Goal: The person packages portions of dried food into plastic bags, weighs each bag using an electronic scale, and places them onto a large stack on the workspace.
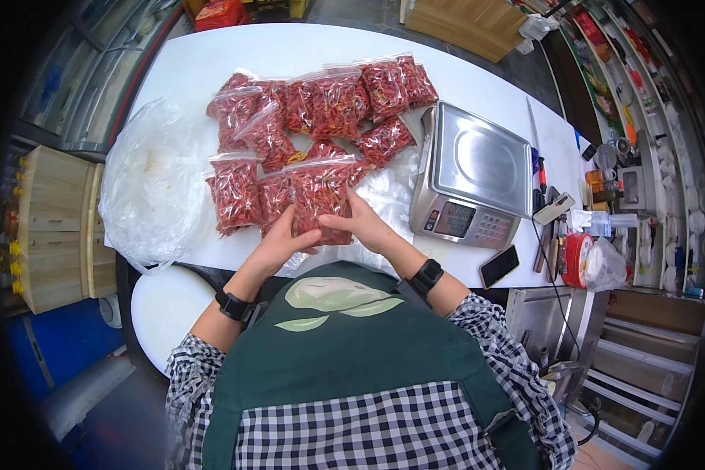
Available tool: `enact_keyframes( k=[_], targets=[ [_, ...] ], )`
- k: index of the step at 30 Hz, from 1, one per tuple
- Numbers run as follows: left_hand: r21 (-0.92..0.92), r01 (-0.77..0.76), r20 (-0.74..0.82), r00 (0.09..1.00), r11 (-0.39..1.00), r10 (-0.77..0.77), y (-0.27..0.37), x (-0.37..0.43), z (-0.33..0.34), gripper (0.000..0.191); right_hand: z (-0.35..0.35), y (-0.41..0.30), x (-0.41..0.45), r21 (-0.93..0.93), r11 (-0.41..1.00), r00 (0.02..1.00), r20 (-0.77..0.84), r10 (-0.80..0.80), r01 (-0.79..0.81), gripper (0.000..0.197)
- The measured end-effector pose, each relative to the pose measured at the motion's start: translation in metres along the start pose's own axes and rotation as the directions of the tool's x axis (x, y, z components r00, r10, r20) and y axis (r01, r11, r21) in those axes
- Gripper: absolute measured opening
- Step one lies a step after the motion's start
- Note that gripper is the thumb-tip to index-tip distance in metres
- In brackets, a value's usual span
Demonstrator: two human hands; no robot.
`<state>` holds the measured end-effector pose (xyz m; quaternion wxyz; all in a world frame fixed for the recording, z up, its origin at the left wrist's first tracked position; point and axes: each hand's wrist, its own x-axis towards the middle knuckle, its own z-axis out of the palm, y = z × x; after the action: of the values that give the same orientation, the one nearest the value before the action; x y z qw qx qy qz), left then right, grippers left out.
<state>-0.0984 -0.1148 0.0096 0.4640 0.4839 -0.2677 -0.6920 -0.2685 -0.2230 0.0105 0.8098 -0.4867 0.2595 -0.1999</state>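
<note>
Both hands hold one clear zip bag of dried red chillies (322, 191) by its sides, near the table's front edge. My left hand (285, 239) has its lower left side, and my right hand (365, 222) grips the right side with the thumb across the front. The bag stands tilted, with its zip strip at the top. Behind and to the left, several more filled bags (235, 197) lean against each other; a further row of bags (335, 103) stands at the back. Flat empty plastic bags (390, 191) lie to the right of my right hand.
A digital weighing scale (476, 170) with a steel pan stands right of the bags. A large crumpled plastic bag (153, 182) covers the white table's (258, 41) left end. At the right lie a phone (499, 267), knives (545, 249) and a red round tin (577, 258).
</note>
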Motion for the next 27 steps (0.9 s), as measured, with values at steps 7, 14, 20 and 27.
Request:
enact_keyframes(
  k=[7, 14, 20, 27],
  targets=[
    [0.125, -0.216, -0.052, 0.973, 0.968, 0.224, 0.005, -0.001, -0.001, 0.069, 0.007, 0.002, 0.001, -0.011, 1.000, 1.000, 0.015, 0.015, -0.015, 0.073],
    [0.051, -0.160, -0.038, 0.986, 0.986, 0.162, 0.003, -0.004, -0.005, 0.066, 0.003, -0.004, 0.002, -0.028, 1.000, 1.000, -0.026, -0.003, 0.002, 0.069],
    [0.049, -0.103, -0.043, 0.993, 0.993, 0.106, 0.011, -0.005, -0.006, 0.055, 0.001, -0.003, 0.001, 0.034, 0.999, 0.999, -0.040, 0.000, 0.002, 0.063],
    [0.055, -0.097, -0.037, 0.994, 0.994, 0.099, 0.004, -0.006, -0.013, 0.047, -0.003, -0.001, 0.003, -0.060, 0.998, 0.999, -0.042, 0.027, -0.030, 0.051]
  ],
)
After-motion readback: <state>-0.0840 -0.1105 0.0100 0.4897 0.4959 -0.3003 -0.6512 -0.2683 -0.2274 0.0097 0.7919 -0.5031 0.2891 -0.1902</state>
